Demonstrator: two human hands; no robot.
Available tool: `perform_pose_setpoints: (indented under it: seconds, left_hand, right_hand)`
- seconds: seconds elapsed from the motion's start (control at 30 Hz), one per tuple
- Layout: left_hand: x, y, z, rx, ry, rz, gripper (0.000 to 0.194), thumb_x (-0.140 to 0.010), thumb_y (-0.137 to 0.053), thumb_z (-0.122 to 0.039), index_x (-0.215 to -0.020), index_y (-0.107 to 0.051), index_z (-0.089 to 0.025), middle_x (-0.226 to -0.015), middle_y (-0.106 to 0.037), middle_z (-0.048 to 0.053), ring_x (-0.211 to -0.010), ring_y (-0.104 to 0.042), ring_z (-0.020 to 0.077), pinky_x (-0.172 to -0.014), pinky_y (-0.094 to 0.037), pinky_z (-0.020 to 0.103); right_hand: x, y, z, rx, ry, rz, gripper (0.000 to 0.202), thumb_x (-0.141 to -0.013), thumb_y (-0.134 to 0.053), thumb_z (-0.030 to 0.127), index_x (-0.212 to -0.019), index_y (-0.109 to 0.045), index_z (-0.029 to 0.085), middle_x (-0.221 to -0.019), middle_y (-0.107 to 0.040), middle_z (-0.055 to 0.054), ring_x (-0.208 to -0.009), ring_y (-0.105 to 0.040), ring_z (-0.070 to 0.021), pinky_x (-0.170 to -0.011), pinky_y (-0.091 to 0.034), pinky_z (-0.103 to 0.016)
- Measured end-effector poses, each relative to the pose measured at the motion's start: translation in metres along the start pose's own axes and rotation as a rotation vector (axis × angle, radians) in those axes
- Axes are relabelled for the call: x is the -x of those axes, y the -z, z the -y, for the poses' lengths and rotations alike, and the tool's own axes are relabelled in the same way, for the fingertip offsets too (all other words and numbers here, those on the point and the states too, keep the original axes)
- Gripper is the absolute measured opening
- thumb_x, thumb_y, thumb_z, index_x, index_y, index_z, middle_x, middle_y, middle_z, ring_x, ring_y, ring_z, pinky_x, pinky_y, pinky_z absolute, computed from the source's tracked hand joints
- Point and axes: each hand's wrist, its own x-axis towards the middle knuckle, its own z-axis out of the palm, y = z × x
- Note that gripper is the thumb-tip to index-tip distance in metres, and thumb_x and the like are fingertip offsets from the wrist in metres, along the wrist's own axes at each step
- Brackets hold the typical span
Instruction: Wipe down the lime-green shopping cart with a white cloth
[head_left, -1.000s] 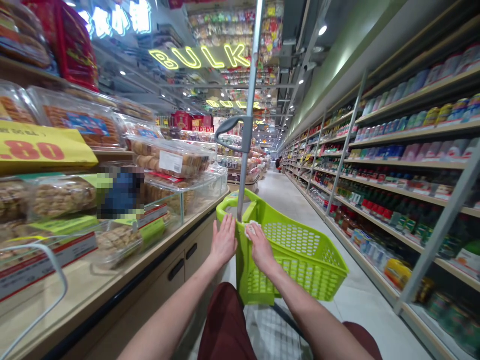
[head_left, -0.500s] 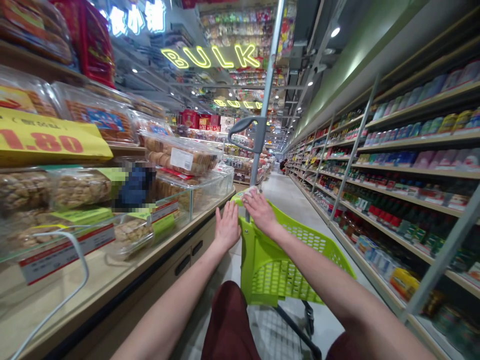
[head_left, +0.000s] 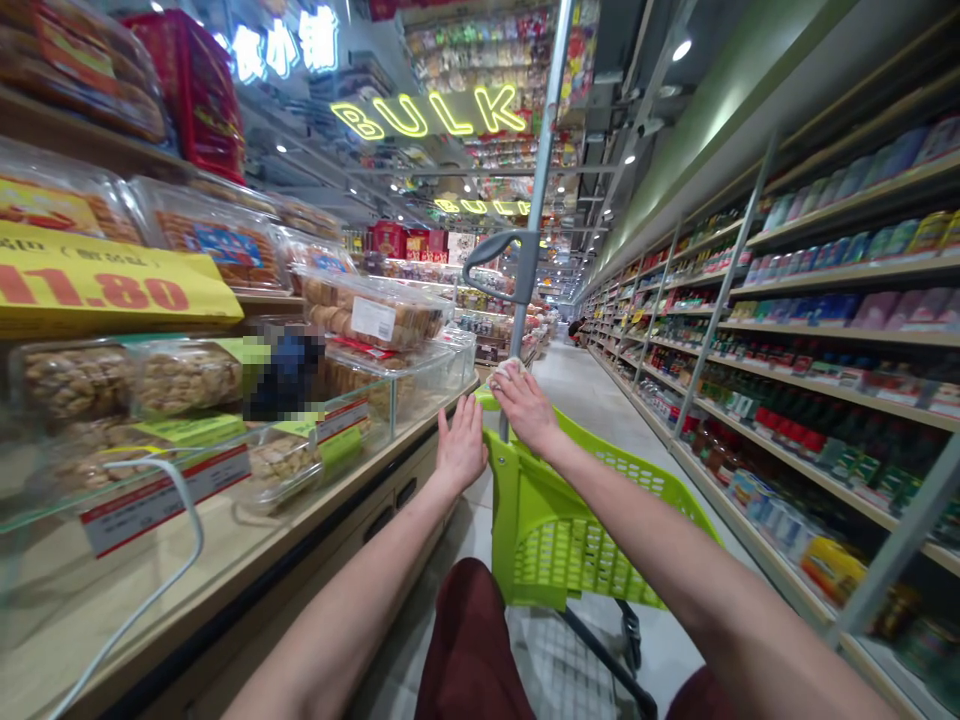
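A bright green shopping cart basket [head_left: 592, 530] stands in front of my knees, with a grey metal pole [head_left: 541, 170] rising from its near end. My left hand [head_left: 462, 450] rests against the left corner of the rim, its fingers stretched out and nothing in them. Under the fingertips of my right hand [head_left: 529, 408] is a crumpled whitish cloth [head_left: 506, 372], held beside the base of the pole on the rim. Part of the cloth is hidden by the fingers. Higher on the pole is a grey looped handle [head_left: 487, 268].
Along the left runs a counter [head_left: 300, 545] with packaged baked snacks [head_left: 191, 378], a yellow price sign [head_left: 112, 285] and a white cable [head_left: 193, 525]. Tall shelves [head_left: 825, 330] of goods line the right side. The tiled aisle [head_left: 551, 385] runs ahead, with a person crouching far off.
The view has swung slightly, so the surroundings sit a little further right. My right hand and the cloth have shifted slightly forward along the rim; my left hand stays at the corner.
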Motion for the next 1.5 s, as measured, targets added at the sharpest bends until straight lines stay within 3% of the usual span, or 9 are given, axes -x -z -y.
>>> perform_pose_setpoints:
  seconds: [0.3,0.43,0.53,0.63,0.77,1.0,1.2,1.5]
  left_hand:
    - [0.01,-0.013,0.006,-0.013,-0.002,0.028,0.063,-0.072,-0.039,-0.022,-0.133,-0.03,-0.006,-0.144,-0.021,0.014,-0.134,-0.013,0.0247,-0.106,-0.01,0.051]
    - [0.006,-0.012,0.006,-0.038,-0.009,0.045,0.065,-0.072,-0.039,-0.024,-0.134,-0.027,-0.007,-0.144,-0.021,0.013,-0.134,-0.013,0.0246,-0.106,-0.01,0.052]
    - [0.001,-0.009,0.002,-0.044,-0.018,0.053,0.066,-0.073,-0.04,-0.025,-0.135,-0.026,-0.009,-0.144,-0.02,0.012,-0.134,-0.012,0.024,-0.106,-0.01,0.052]
    - [-0.001,-0.009,0.0,-0.037,-0.028,0.069,0.065,-0.073,-0.04,-0.025,-0.135,-0.026,-0.009,-0.144,-0.021,0.012,-0.134,-0.012,0.0239,-0.106,-0.009,0.053]
    - [0.0,-0.014,0.002,-0.012,-0.055,0.147,0.059,-0.073,-0.04,-0.024,-0.131,-0.034,-0.011,-0.141,-0.029,0.012,-0.132,-0.018,0.0241,-0.106,-0.008,0.053]
    - [-0.001,-0.017,0.001,0.005,-0.055,0.177,0.054,-0.074,-0.041,-0.023,-0.127,-0.038,-0.013,-0.138,-0.036,0.012,-0.13,-0.022,0.0249,-0.106,-0.006,0.052]
    - [-0.003,-0.013,-0.007,-0.001,-0.035,0.19,0.051,-0.075,-0.04,-0.023,-0.125,-0.039,-0.012,-0.135,-0.038,0.014,-0.128,-0.025,0.026,-0.106,-0.008,0.052]
    - [-0.001,-0.014,-0.024,0.006,-0.068,0.125,0.051,-0.073,-0.042,-0.022,-0.122,-0.041,-0.009,-0.131,-0.041,0.015,-0.124,-0.029,0.0266,-0.105,-0.012,0.05]
  right_hand:
    - [0.065,-0.042,0.027,-0.016,0.087,0.074,0.038,-0.083,-0.041,0.007,-0.119,-0.052,0.014,-0.128,-0.048,-0.009,-0.128,-0.028,-0.0244,-0.104,-0.029,-0.046]
    - [0.052,-0.033,0.018,0.029,0.126,0.075,0.036,-0.084,-0.042,0.01,-0.119,-0.052,0.014,-0.129,-0.047,-0.009,-0.128,-0.028,-0.025,-0.104,-0.029,-0.046]
    - [0.035,-0.022,0.008,0.07,0.076,0.042,0.036,-0.086,-0.041,0.013,-0.121,-0.05,0.015,-0.133,-0.043,-0.008,-0.129,-0.025,-0.0258,-0.104,-0.028,-0.046]
    - [0.036,-0.021,0.009,0.064,0.028,0.03,0.037,-0.086,-0.041,0.013,-0.122,-0.05,0.016,-0.133,-0.042,-0.008,-0.13,-0.025,-0.0246,-0.104,-0.027,-0.045]
    - [0.073,-0.039,0.025,-0.003,0.013,0.055,0.038,-0.085,-0.042,0.011,-0.121,-0.05,0.018,-0.131,-0.046,-0.007,-0.13,-0.024,-0.0219,-0.104,-0.029,-0.043]
    - [0.147,-0.061,0.044,-0.077,-0.212,0.015,0.056,-0.078,-0.033,-0.003,-0.128,-0.042,0.02,-0.136,-0.039,-0.006,-0.133,-0.013,-0.0211,-0.1,-0.033,-0.044]
    - [0.171,-0.075,0.035,-0.156,-0.37,-0.097,0.055,-0.076,-0.033,-0.004,-0.12,-0.051,0.024,-0.139,-0.033,-0.004,-0.132,-0.018,-0.0189,-0.103,-0.03,-0.042]
    - [0.191,-0.082,0.002,-0.251,-0.391,-0.151,0.056,-0.072,-0.035,-0.004,-0.112,-0.058,0.027,-0.141,-0.031,-0.001,-0.129,-0.027,-0.0188,-0.103,-0.031,-0.043]
